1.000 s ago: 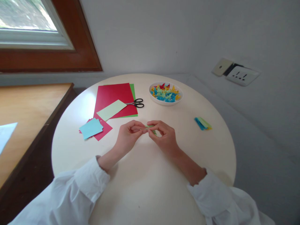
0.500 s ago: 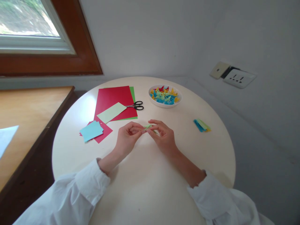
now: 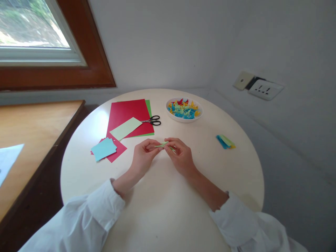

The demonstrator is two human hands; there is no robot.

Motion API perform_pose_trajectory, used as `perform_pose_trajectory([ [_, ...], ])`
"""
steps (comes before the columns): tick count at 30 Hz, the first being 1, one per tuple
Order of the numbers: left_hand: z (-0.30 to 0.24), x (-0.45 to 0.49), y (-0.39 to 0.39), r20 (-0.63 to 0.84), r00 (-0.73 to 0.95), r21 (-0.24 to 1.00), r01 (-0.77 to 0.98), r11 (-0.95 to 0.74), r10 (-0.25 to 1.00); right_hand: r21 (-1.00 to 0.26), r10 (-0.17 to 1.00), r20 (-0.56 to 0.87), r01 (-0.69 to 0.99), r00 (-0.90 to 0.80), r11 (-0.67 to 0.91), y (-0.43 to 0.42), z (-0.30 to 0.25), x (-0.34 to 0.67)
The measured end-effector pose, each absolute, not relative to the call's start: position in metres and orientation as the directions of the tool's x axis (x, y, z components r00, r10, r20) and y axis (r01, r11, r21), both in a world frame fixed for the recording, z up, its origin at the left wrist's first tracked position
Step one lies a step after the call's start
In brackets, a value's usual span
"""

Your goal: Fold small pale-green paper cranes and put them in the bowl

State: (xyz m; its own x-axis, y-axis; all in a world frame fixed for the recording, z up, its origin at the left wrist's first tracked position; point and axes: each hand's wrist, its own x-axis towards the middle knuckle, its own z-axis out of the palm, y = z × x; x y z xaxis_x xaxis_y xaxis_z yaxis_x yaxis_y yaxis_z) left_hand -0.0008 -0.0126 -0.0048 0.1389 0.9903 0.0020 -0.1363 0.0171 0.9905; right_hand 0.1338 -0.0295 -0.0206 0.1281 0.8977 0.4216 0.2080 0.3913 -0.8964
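Both my hands meet over the middle of the round white table [image 3: 162,210]. My left hand [image 3: 143,157] and my right hand [image 3: 181,156] each pinch one end of a small folded light green paper piece [image 3: 163,144], held just above the tabletop. The fingers of both hands are closed on it, and most of the piece is hidden between them. White sleeves cover both forearms.
Red and green sheets [image 3: 128,113] lie at the back left under a pale green strip [image 3: 125,128], with black scissors [image 3: 153,121] beside them. Light blue squares [image 3: 104,148] rest on a red scrap. A white bowl [image 3: 184,109] holds folded coloured paper. A small paper stack [image 3: 225,141] lies right. A wooden desk [image 3: 28,140] stands left.
My hands have kept their pinch on the green piece and shifted only slightly. The view has tilted a little, so everything sits lower in the picture.
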Motion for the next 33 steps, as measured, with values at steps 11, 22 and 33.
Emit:
perform_pose_trajectory([
  [11, -0.002, 0.001, -0.014, -0.019, 0.114, 0.994, -0.107, 0.032, 0.993, -0.888, 0.884, 0.439, 0.230, 0.160, 0.399, -0.030, -0.019, 0.132],
  [22, -0.008, 0.000, -0.011, 0.015, 0.129, 0.992, -0.126, 0.002, 0.992, -0.846, 0.858, 0.495, 0.300, 0.137, 0.440, -0.024, -0.027, 0.135],
  [33, -0.011, -0.003, -0.005, 0.134, -0.010, 0.989, -0.066, -0.135, 0.991, -0.716, 0.796, 0.590, 0.542, 0.133, 0.440, -0.022, -0.024, 0.140],
])
